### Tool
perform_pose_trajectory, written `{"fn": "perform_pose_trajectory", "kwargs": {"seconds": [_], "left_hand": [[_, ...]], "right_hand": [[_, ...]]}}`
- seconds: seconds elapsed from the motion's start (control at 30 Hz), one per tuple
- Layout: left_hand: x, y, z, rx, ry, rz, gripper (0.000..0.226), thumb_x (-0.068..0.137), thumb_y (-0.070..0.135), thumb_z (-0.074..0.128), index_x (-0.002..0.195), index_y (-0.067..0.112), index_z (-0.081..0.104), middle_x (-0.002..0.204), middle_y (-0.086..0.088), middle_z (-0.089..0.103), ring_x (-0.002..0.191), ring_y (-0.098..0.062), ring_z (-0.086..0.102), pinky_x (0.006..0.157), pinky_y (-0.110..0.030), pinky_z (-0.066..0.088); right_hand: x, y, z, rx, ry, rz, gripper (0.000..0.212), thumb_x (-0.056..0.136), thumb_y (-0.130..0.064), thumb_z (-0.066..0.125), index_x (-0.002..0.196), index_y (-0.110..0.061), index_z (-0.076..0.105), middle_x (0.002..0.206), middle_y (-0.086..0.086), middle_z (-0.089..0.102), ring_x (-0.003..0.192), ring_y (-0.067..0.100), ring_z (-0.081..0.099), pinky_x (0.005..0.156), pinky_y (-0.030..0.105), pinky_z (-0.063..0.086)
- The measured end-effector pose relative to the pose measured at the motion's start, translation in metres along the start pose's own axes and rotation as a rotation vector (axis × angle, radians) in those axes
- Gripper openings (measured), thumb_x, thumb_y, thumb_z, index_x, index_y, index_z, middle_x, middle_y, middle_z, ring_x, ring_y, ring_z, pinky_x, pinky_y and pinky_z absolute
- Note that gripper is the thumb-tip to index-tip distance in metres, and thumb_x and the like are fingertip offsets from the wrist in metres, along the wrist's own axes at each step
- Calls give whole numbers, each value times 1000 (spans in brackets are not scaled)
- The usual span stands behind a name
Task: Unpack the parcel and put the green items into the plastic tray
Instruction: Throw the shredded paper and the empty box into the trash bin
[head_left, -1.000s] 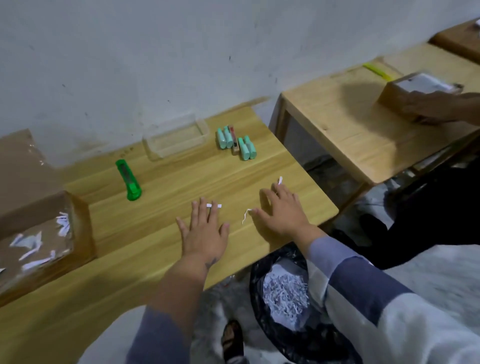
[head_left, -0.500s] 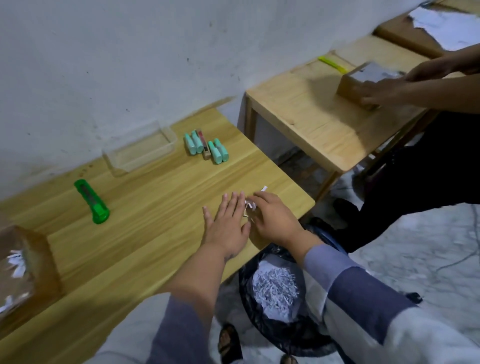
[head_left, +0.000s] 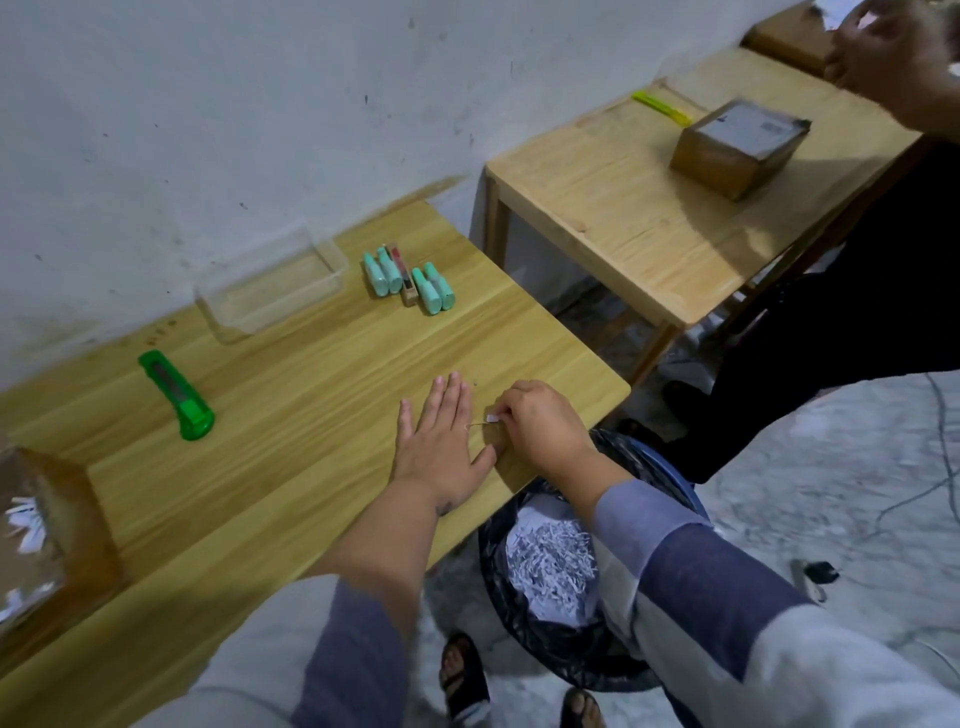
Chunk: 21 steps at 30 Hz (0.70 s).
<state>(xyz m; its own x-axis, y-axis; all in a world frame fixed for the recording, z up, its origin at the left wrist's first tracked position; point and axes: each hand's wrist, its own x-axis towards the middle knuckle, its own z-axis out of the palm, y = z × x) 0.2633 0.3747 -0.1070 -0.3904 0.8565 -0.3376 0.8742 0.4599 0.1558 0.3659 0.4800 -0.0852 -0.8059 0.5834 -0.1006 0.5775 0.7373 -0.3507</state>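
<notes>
Mint-green items, far side of desk, well apart from my hands: left hand flat, fingers spread; right hand fingers pinching paper scrap.

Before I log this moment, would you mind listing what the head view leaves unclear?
- Opened parcel: cut off by the left edge; contents beyond paper shreds unseen.
- Scrap under the right hand: mostly covered by its fingers.
- Brown item between the mint green items: too small to identify.
- Second person's hand: blurred, cropped.
</notes>
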Motion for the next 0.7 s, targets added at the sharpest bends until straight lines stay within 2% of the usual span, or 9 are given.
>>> {"fn": "perform_pose_trajectory", "kwargs": {"seconds": [0.1,0.23,0.4,0.47,0.6,0.7], "left_hand": [[0,0,2,-10,6,-1,81,94,62,19,149,16,-20,156,2,-29,143,-14,-28,116,-49,-13],[0,-1,1,-27,18,10,86,91,68,18,148,17,-20,156,2,-29,143,-13,-28,117,-51,-12],[-1,-1,0,-29,-5,34,113,75,83,31,149,16,-20,156,3,-30,143,-13,-28,117,-52,-12],[-2,-1,-1,-33,-12,37,118,71,87,32,149,16,-21,156,3,-30,142,-13,-29,116,-51,-14],[-1,-2,0,-29,-10,34,121,70,87,36,149,16,-21,156,3,-30,142,-13,-29,116,-51,-14],[0,-3,0,-26,-20,36,124,67,89,35,150,16,-20,156,4,-30,143,-14,-28,116,-50,-14]], "right_hand": [[-3,1,-9,-8,-34,71,21,92,-17,51,101,-5,67,103,12,66,98,29,60,81,37,48],[-6,3,-18,59,-70,211,21,92,-18,53,103,-10,70,102,11,70,95,28,65,84,37,53],[-1,-5,-18,226,9,268,21,90,-13,55,100,-9,73,99,11,72,93,27,66,79,34,54],[3,-7,-16,188,-30,259,22,91,-18,55,101,-9,73,101,13,70,93,29,65,73,30,49],[7,-13,-12,50,-72,200,28,88,-25,60,107,-7,69,110,13,60,100,31,59,82,34,47],[8,-18,-10,-58,-109,209,21,80,-20,72,98,-9,70,100,9,66,90,26,63,75,32,50]]}}
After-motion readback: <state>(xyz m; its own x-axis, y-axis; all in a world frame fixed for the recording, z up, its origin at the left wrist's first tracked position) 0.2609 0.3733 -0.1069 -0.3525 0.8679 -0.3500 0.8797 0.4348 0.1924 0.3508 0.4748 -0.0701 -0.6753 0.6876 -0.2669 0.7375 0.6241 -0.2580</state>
